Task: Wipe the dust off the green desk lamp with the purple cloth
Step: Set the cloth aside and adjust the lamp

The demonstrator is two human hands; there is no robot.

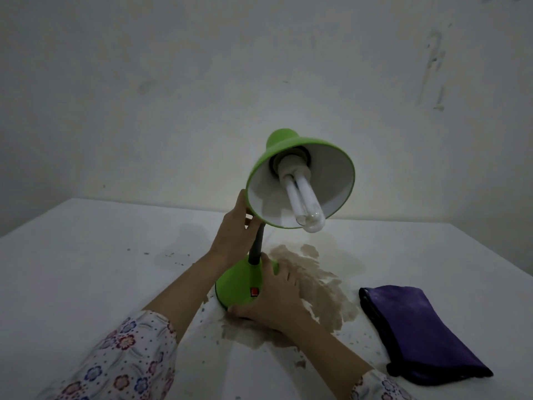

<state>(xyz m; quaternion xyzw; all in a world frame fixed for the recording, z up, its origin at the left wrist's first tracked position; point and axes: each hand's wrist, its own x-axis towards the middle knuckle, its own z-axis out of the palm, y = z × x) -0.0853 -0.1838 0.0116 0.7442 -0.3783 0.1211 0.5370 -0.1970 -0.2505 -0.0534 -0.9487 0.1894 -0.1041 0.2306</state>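
The green desk lamp [236, 284] stands near the middle of the white table, its shade tilted up toward me so the white inside and the bulb [302, 197] show. My left hand [233, 235] grips the dark flexible neck just under the shade's rim. My right hand [274, 298] lies over the right side of the round green base, beside its red switch [254, 292]. The purple cloth [418, 330] lies folded on the table to the right, about a hand's width from my right hand, with nothing touching it.
The white table [101, 269] has a brown patch of worn surface [323, 287] around and right of the lamp base, plus small dark specks. A stained white wall [202, 82] rises behind the table's far edge. Floral sleeves cover both forearms.
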